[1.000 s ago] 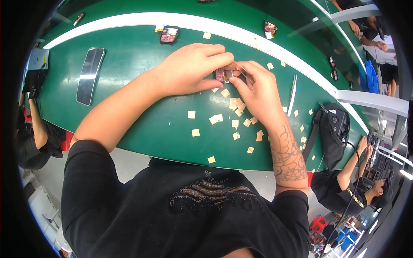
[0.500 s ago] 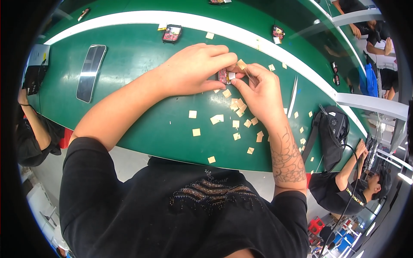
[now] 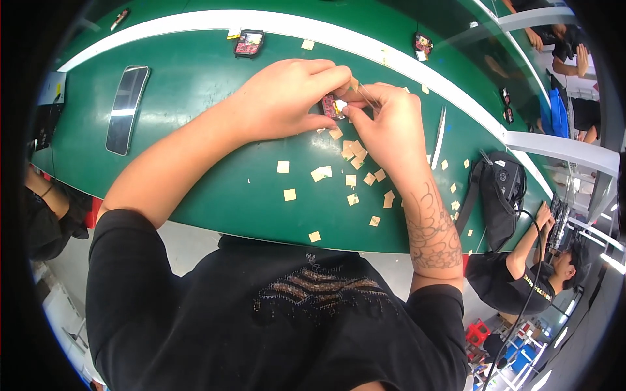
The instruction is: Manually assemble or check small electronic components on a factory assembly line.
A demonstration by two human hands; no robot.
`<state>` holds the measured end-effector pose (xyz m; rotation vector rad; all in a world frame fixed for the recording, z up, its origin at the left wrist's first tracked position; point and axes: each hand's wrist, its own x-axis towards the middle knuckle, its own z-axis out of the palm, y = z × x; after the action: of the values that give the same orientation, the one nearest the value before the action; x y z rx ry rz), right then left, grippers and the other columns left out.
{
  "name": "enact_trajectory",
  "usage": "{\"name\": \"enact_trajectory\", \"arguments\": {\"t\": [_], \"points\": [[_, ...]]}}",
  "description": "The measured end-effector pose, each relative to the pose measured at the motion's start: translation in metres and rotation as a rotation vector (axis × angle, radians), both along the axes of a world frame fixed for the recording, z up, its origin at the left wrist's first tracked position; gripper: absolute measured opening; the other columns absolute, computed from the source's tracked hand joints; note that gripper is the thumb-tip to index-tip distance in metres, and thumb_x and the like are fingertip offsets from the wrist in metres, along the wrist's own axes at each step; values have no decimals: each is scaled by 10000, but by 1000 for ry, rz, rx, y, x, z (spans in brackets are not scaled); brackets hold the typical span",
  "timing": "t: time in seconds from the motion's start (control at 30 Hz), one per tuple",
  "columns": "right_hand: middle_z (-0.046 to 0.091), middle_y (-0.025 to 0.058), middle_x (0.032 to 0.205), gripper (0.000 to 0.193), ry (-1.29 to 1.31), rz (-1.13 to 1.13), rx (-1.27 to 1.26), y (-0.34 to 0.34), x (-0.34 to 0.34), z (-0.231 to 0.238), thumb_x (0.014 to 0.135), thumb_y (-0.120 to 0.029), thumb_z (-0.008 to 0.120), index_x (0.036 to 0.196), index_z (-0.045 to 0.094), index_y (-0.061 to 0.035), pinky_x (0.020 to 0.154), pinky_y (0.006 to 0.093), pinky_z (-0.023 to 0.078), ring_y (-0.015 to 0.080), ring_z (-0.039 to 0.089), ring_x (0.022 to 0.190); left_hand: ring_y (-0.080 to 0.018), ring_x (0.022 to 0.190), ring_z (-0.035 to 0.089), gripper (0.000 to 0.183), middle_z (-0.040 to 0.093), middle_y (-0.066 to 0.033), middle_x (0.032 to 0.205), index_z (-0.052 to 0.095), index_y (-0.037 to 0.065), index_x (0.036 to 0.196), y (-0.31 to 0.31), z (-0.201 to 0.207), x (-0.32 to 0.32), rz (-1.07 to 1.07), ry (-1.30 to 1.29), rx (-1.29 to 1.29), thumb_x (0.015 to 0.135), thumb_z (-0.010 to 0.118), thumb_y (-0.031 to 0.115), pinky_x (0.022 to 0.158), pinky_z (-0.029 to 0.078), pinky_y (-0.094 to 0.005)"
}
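Red board (image 3: 329, 107) gripped in left hand (image 3: 285, 94), thin tool (image 3: 368, 96) in right hand (image 3: 395, 120); likely mid-job, tan squares (image 3: 283, 167) loose on desk (image 3: 189, 98).

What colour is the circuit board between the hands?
The circuit board is mostly red, with some yellow, best seen in the head view.

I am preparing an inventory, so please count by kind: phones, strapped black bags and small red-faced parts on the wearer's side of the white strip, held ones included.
Phones: 1
Strapped black bags: 1
Red-faced parts: 2 (one held, one near the white strip)
Total: 4
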<state>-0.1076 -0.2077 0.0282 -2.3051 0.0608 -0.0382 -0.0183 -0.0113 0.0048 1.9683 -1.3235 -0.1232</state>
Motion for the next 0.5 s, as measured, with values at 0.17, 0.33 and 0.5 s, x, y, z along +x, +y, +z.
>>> {"name": "enact_trajectory", "arguments": {"t": [0.17, 0.33, 0.5], "points": [[798, 172, 900, 149, -1, -8, 15, 1, 3, -3, 866, 40, 740, 992, 816, 20, 772, 359, 622, 282, 791, 812, -329, 932, 671, 458, 646, -86, 988, 621, 67, 1079, 2, 0, -3, 41, -46, 78, 757, 938, 144, 791, 566, -435], [796, 178, 894, 145, 11, -60, 88, -6, -1, -6, 859, 33, 712, 962, 813, 15, 762, 380, 630, 303, 792, 805, -322, 925, 664, 392, 619, -83, 965, 660, 72, 1049, -6, 2, -4, 50, -91, 125, 772, 926, 151, 780, 560, -429], [768, 185, 949, 150, -225, -28, -281, 3, -11, -25, 839, -60, 730, 979, 779, -34, 811, 482, 629, 383, 759, 884, -313, 851, 643, 373, 603, -103, 941, 661, 43, 1016, -6, 2, -11, 69, -53, 65, 741, 909, 91, 760, 552, -406]]}}
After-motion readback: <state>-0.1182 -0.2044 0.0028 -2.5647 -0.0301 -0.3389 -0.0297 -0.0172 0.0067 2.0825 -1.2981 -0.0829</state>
